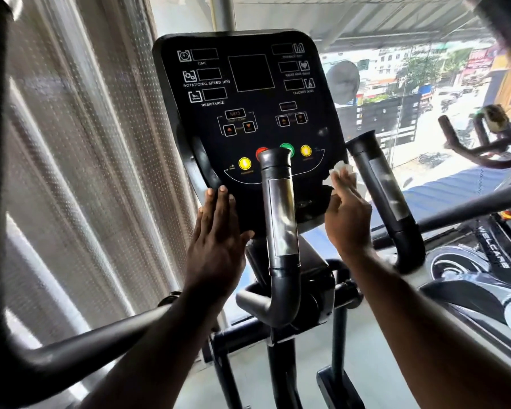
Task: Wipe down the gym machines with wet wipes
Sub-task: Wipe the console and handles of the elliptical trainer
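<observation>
1. The left hand (216,231) lies flat on the lower left edge of the console (248,113), fingers straight and close together, steadying it.
2. The right hand (348,219) pinches the crumpled white wet wipe (341,169) in curled fingers and presses it to the console's lower right corner.
3. Wiping of the console seems under way. Whether its display face is already done cannot be told.
4. Likely left: the two sensor grips (281,219) in front of the console, the frame (278,343) below it, and the exercise bike (484,143) to the console's right.
</observation>
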